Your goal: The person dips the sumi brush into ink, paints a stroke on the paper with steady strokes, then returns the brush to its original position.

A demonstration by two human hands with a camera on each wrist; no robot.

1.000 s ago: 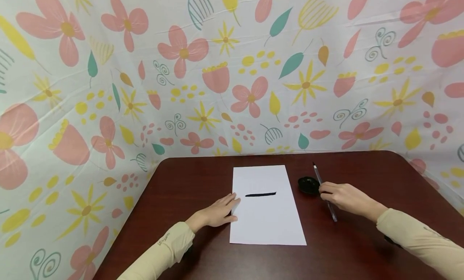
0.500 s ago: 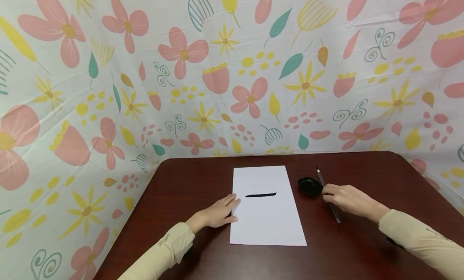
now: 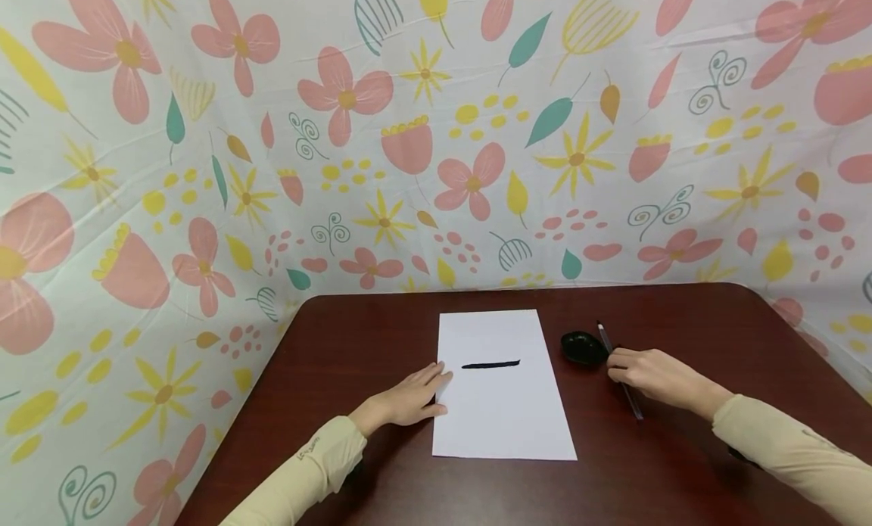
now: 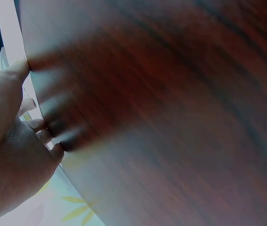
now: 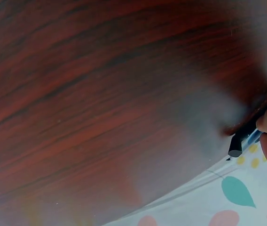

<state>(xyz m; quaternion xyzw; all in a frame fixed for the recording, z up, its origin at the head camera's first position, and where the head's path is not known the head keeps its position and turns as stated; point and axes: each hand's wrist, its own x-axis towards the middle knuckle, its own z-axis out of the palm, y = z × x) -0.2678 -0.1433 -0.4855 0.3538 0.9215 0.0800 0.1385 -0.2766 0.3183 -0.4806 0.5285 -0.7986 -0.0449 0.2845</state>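
Observation:
A white sheet of paper (image 3: 504,416) lies on the table with one thick black stroke (image 3: 490,365) across its upper half. My left hand (image 3: 407,398) rests with spread fingers on the sheet's left edge; the left wrist view shows the fingertips along that edge (image 4: 23,52). To the right of the paper sits a small black dish (image 3: 581,347). Beside it, my right hand (image 3: 647,371) grips a slim writing brush (image 3: 632,402) around the middle, its dark tip pointing away from me. In the right wrist view, fingers partly cover the brush (image 5: 255,136) near the black dish (image 5: 248,129).
The dark reddish-brown table (image 3: 361,329) has rounded far corners. Behind it and on the left hangs a white cloth (image 3: 272,132) printed with flowers and leaves. Light reflects on the polished tabletop.
My right hand has shifted slightly right with the brush, whose tip has moved right and a little nearer to me. The left hand, paper and dish have stayed put.

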